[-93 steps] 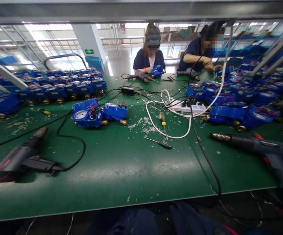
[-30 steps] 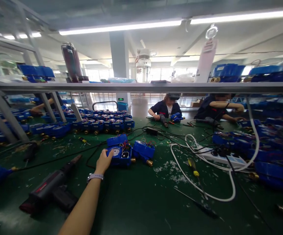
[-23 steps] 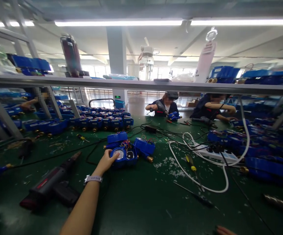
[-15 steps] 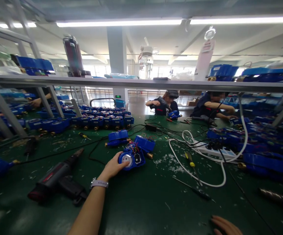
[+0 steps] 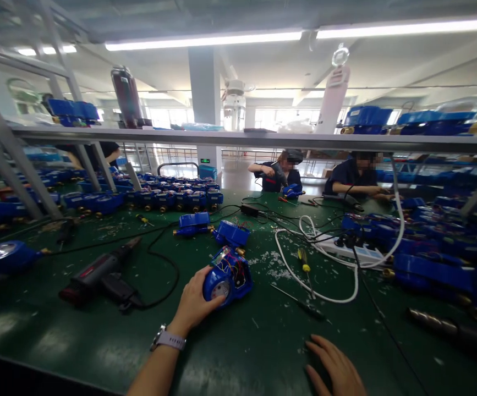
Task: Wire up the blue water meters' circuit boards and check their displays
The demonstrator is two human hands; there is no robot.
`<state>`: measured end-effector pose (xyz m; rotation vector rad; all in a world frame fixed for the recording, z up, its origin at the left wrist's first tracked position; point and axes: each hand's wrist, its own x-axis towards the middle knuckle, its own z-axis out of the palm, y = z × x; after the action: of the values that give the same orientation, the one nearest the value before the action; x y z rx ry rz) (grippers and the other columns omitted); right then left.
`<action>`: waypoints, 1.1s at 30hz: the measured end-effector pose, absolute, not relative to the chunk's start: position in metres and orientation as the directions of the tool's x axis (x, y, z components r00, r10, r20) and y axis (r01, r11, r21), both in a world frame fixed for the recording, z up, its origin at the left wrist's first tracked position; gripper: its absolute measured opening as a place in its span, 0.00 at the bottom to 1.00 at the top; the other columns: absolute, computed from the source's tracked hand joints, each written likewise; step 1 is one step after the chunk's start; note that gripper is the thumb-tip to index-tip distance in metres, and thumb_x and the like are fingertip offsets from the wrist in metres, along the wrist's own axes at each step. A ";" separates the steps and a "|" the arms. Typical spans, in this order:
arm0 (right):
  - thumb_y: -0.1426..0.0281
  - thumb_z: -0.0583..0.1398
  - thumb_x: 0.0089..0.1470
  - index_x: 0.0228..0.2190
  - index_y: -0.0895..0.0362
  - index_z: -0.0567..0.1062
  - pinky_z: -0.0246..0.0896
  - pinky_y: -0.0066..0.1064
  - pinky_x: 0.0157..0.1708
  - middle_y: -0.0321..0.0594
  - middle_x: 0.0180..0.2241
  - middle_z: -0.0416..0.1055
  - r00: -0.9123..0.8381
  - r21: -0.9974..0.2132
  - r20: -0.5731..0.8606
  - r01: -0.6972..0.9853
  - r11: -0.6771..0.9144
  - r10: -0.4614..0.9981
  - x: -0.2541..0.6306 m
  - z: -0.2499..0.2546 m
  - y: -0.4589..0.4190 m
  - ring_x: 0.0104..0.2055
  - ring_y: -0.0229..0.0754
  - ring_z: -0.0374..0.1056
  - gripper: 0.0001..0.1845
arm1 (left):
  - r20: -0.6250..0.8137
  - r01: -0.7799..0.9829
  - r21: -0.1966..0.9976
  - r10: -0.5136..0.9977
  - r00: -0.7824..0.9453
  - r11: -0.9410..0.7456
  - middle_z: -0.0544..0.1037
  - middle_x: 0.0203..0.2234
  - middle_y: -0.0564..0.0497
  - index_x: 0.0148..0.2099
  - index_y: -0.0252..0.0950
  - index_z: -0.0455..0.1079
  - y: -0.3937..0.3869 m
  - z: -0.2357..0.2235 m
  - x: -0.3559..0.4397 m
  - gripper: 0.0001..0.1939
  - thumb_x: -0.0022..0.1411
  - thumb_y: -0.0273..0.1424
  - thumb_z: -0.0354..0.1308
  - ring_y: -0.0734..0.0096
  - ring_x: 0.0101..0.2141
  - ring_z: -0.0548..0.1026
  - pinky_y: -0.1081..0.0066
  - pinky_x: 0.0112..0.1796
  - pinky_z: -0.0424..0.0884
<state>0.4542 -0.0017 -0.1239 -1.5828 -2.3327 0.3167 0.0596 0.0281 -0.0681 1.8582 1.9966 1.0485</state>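
Observation:
My left hand (image 5: 195,301), with a watch on its wrist, grips the left side of a blue water meter (image 5: 226,280). The thumb lies over the meter's round dial. The meter's housing is open at the right, and coloured wires and a circuit part show inside. Two more blue meters (image 5: 230,234) (image 5: 192,223) stand just behind it. To the right, my right hand (image 5: 334,364) is held low over the green bench with its fingers apart and nothing in them. A screwdriver with a dark handle (image 5: 310,311) lies beyond its fingertips.
A heat gun (image 5: 102,278) rests on the left. A yellow-handled screwdriver (image 5: 303,259), a white cable (image 5: 347,300) and a power strip (image 5: 356,253) lie to the right. Rows of blue meters (image 5: 172,199) stand behind, below a shelf (image 5: 230,137). Co-workers (image 5: 281,173) sit opposite.
My left hand has drawn the meter nearer, apart from the one behind it, and turned it slightly. My right hand has come further into view from the lower right.

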 end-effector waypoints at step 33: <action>0.63 0.53 0.61 0.65 0.59 0.59 0.46 0.48 0.66 0.46 0.67 0.48 -0.593 -0.486 0.079 0.679 0.550 0.801 0.359 -0.098 0.061 0.69 0.51 0.45 0.33 | 0.287 0.427 0.883 0.944 -0.165 -0.194 0.68 0.60 0.41 0.60 0.37 0.65 0.059 -0.079 0.074 0.41 0.58 0.62 0.45 0.48 0.59 0.67 0.56 0.58 0.66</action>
<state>0.3592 0.0612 -0.0984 -1.2268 -2.4973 0.5978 0.0742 0.0588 -0.0788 1.6026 1.5684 1.3467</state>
